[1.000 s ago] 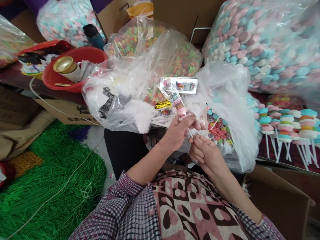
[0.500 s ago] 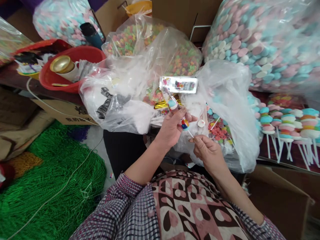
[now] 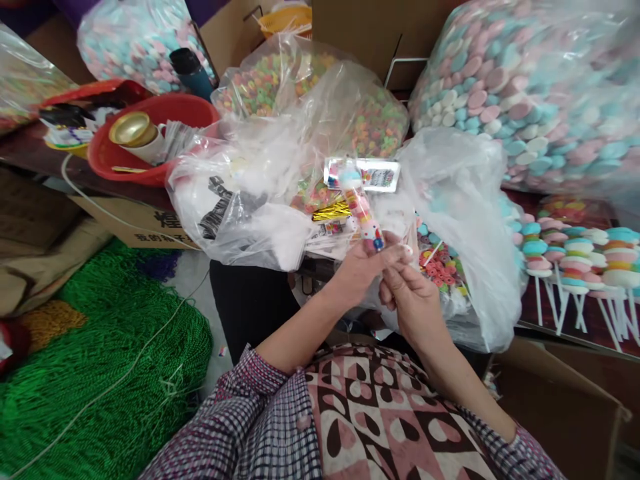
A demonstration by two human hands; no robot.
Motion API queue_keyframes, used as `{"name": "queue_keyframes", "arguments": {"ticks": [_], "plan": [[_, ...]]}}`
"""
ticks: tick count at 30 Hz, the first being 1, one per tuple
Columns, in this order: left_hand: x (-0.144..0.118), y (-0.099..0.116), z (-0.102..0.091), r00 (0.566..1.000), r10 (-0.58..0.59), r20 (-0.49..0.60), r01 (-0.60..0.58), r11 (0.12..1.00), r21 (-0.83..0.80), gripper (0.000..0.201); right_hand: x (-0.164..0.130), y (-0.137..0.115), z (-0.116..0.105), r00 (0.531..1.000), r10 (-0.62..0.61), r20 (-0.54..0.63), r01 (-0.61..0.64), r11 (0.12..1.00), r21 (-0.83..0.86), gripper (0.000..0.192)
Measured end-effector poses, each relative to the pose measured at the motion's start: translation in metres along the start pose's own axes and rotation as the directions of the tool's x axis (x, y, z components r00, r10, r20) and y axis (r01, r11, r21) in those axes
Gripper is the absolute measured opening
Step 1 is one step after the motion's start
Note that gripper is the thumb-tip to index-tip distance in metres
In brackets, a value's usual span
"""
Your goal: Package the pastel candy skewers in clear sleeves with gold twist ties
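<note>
A marshmallow skewer (image 3: 362,208) in a clear printed bag tilts away from me, its far end slightly blurred. My left hand (image 3: 364,268) is closed around its lower end, with the thumb toward the right. Just below and to the right, my right hand (image 3: 411,293) is pinched shut at the skewer's stick end, touching the left fingers; the stick itself is hidden by the fingers. Behind the skewer lie a shiny printed packet (image 3: 385,175) and gold twist ties (image 3: 331,211). Loose coloured candies (image 3: 441,268) lie in an open plastic bag beside my right hand.
Unwrapped marshmallow skewers (image 3: 575,260) stick out over the right table edge. Large bags of marshmallows (image 3: 530,87) and gummy candies (image 3: 375,120) stand behind. At left are a red basin (image 3: 165,173), a dark bottle (image 3: 193,73) and green cords (image 3: 125,360) below.
The wrapped skewer has turned more upright and shows more of its length. My left hand has slid down to its lower end, and the two hands have come together.
</note>
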State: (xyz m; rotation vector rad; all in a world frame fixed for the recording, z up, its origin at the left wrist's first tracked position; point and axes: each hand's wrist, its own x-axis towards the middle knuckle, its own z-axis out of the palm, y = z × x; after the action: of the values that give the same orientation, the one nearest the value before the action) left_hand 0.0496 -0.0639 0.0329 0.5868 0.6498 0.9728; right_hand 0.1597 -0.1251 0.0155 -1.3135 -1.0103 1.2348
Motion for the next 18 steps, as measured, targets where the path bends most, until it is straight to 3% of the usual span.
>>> {"name": "queue_keyframes", "arguments": {"ticks": [3, 6, 8, 12, 18], "plan": [[0.002, 0.015, -0.008, 0.973, 0.142, 0.182, -0.145, 0.989, 0.005, 0.052, -0.001, 0.004, -0.006, 0.999, 0.032, 0.007, -0.033, 0.991, 0.127, 0.024], [0.008, 0.034, -0.017, 0.958, 0.253, 0.132, -0.245, 0.967, -0.076, 0.059, -0.008, 0.009, -0.012, 0.992, 0.109, 0.058, -0.116, 0.985, 0.132, 0.027], [0.011, 0.037, -0.018, 0.961, 0.272, 0.056, -0.267, 0.96, -0.086, 0.051, -0.012, 0.01, -0.012, 0.982, 0.163, 0.099, -0.173, 0.98, 0.099, 0.029], [0.01, 0.022, -0.007, 0.972, 0.225, -0.065, -0.231, 0.967, -0.107, 0.024, -0.009, 0.005, -0.002, 0.982, 0.157, 0.109, -0.163, 0.985, 0.049, 0.034], [0.001, 0.008, 0.0, 0.984, 0.173, -0.042, -0.177, 0.974, -0.138, 0.029, -0.001, 0.0, 0.002, 0.985, 0.093, 0.142, -0.093, 0.996, -0.005, 0.03]]}}
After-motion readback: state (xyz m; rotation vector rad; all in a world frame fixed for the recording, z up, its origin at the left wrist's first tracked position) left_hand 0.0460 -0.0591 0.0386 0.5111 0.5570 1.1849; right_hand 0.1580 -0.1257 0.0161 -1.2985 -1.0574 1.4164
